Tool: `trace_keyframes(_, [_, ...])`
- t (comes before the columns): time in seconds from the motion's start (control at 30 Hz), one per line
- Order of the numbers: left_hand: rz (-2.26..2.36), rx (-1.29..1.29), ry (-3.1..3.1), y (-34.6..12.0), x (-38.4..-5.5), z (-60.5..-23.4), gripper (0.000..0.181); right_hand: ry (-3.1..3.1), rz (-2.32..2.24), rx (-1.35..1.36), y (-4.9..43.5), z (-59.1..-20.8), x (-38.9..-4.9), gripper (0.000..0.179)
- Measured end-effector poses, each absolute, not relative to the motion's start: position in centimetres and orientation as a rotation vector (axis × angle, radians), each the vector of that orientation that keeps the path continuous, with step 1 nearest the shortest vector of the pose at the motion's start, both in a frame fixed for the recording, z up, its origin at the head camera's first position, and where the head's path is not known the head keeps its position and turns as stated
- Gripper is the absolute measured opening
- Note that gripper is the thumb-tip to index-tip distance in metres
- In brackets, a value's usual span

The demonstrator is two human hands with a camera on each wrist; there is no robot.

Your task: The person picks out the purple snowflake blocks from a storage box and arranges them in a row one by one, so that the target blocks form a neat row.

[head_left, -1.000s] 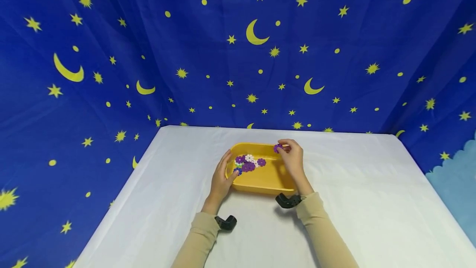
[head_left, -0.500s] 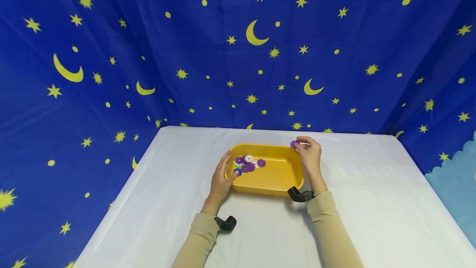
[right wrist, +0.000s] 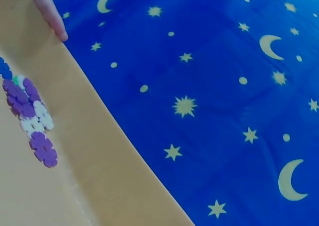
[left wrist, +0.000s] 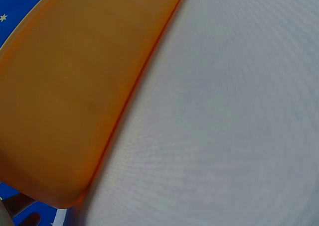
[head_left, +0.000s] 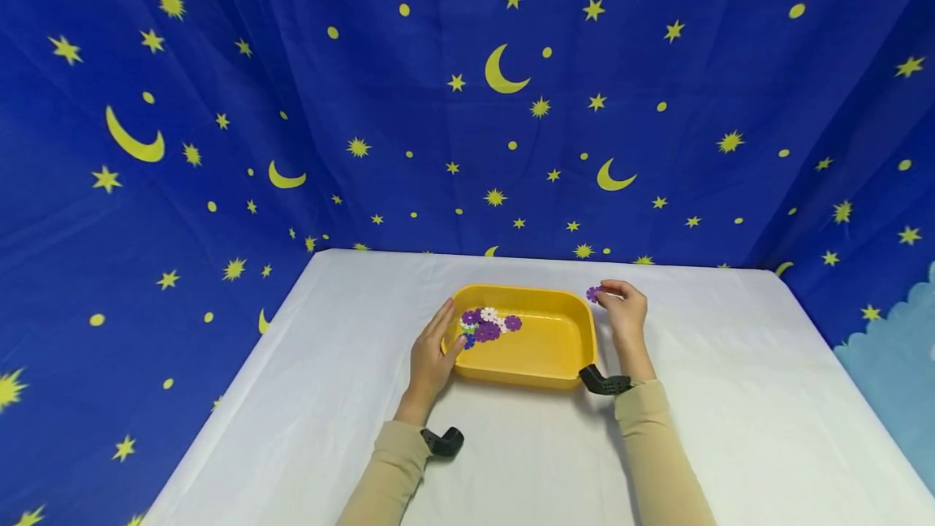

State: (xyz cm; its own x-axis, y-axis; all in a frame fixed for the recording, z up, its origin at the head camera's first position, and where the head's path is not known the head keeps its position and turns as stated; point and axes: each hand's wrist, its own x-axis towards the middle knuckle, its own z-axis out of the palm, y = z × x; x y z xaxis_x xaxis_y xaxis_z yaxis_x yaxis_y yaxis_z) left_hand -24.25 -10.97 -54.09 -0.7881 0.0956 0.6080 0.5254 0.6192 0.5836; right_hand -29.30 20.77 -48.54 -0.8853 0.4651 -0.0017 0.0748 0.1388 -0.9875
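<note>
A yellow plastic bin [head_left: 548, 343] stands on the white table. My left hand [head_left: 431, 360] holds its left end, thumb inside the rim and fingers along the outside. Several flower-shaped plastic discs lie heaped in the bin's left part: purple discs [head_left: 487, 332], white discs [head_left: 489, 314], a blue disc [head_left: 469, 341] by my thumb and a bit of green. Just past the bin's far right corner, my right hand [head_left: 626, 319] pinches a purple disc [head_left: 592, 294] above the table. In the right wrist view a lone purple disc [right wrist: 44, 149] lies at the heap's edge; the pinched disc is out of that view.
A white cloth [head_left: 351, 323] covers the table. Blue curtains [head_left: 409, 104] with yellow moons and stars rise behind and at both sides. Each wrist wears a black camera mount; the right camera mount [head_left: 605, 381] is close to the bin's near right corner.
My right hand has carried the purple disc rightward from over the bin's far right corner to outside the bin, dipping slightly lately. My left hand and the heap keep their places.
</note>
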Motion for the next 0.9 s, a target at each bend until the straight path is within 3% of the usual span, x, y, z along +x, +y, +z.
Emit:
trace_keyframes(0.5, [-1.08, -0.489, -2.289, -10.9, -24.1, -54.0, 0.057, -1.982, 2.106, -0.678, 22.7, -50.6, -29.2, 0.036])
trace_keyframes(0.9, [-1.086, -0.476, -2.296, -10.9, -24.2, -54.2, 0.056, -2.013, 2.088, -0.706, 23.5, -51.7, -29.4, 0.037])
